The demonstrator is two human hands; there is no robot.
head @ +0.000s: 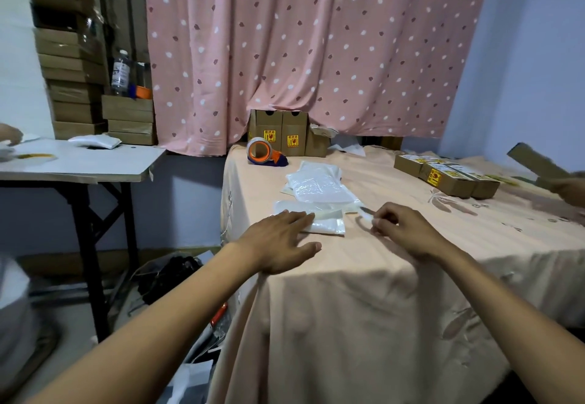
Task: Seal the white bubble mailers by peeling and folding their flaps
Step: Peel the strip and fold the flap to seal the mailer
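Hands [281,239] [402,229] on mailer [329,226] and strip [366,212]

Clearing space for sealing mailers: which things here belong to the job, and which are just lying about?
Job: white mailer under the left hand; mailer pile behind it; peeled strip in the right hand.
Lying about: tape dispenser; labelled boxes; water bottle.

A surface draped in peach cloth [364,292] is carrying everything. A tape dispenser [266,152] is sitting at its far left, with upright cardboard boxes [281,132] standing behind. White bubble mailers [316,183] are lying piled at centre, labelled small boxes [446,177] lying in a row at far right. The left hand [278,239] is resting flat on the nearest mailer [329,225]; the right hand [402,229] is pinching a white strip [367,212] beside it.
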